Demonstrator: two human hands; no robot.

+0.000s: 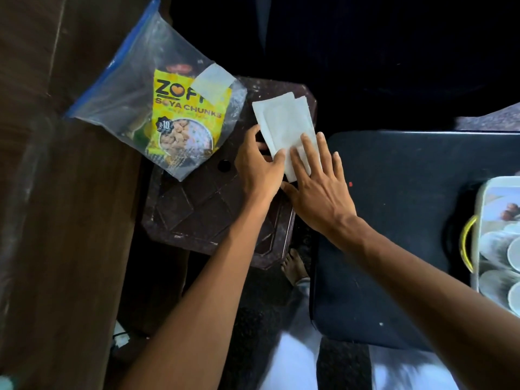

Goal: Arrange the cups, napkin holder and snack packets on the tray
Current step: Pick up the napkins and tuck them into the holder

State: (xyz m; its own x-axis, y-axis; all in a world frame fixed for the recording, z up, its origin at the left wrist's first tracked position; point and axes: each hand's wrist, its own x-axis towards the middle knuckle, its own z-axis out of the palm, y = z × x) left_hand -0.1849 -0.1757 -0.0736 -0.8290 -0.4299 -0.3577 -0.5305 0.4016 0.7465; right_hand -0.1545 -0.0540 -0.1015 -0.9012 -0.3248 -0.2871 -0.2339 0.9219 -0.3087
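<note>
A small stack of white napkins [282, 123] lies on a dark brown plastic stool [202, 209], toward its 1 o'clock corner. The stack's long axis runs roughly from 11 o'clock to 5 o'clock, with the near end under the hands.

The left hand [259, 170] grips the stack at its near left edge, thumb on top and fingers curled against the side. The right hand [318, 190] is flat, its straight fingers [308, 149] pressing on the near right part of the stack.

At 9 o'clock from the napkins, a clear zip bag [135, 88] rests partly on the stool. Inside it is a yellow soya chunks packet [185, 122], printed face up, its long axis about 12 to 6 o'clock.

At 3 o'clock stands a black table [399, 220]. At its far right edge a tray [478, 220] with a yellow handle [465, 243] holds white cups [501, 243].
</note>
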